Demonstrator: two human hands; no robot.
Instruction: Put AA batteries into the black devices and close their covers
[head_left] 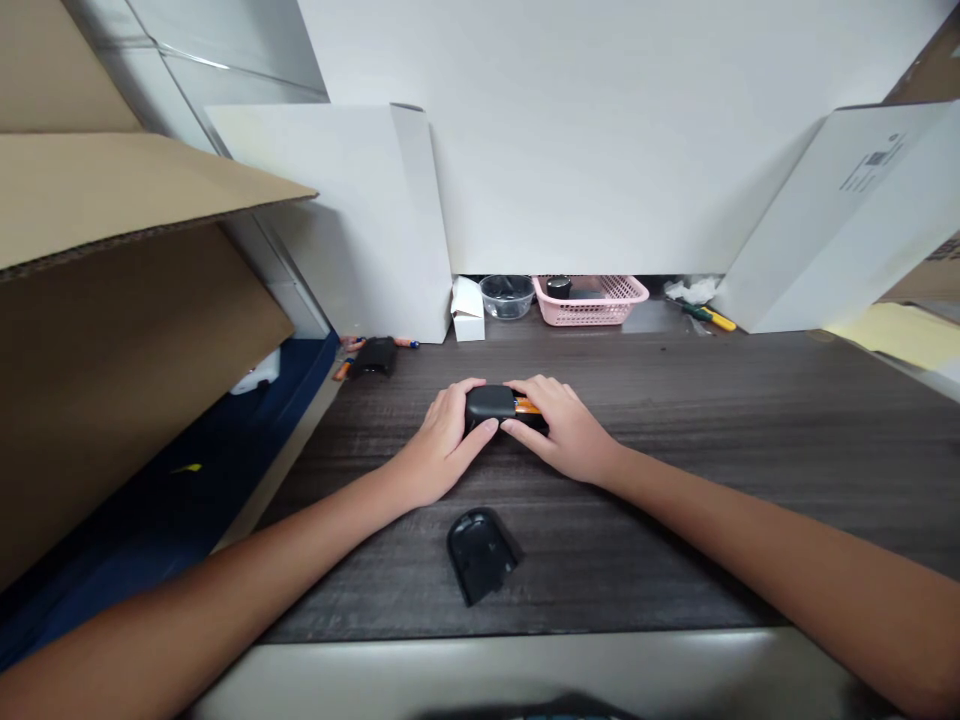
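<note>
A small black device point(491, 406) lies on the dark wood-grain table point(675, 480), with an orange battery point(527, 406) showing in its open side. My left hand point(442, 445) curls round its left end, thumb pressed along the near edge. My right hand point(566, 428) grips the right end, fingers over the orange battery. A loose black cover point(480, 552) lies flat on the table nearer to me, apart from both hands.
Another black device point(375, 355) with loose orange batteries point(341, 368) lies at the back left. A pink basket point(592, 300), a clear bowl point(506, 296), a small white box point(467, 310) and a screwdriver point(709, 317) line the back. White boxes point(360, 220) and a cardboard flap point(112, 190) flank the table.
</note>
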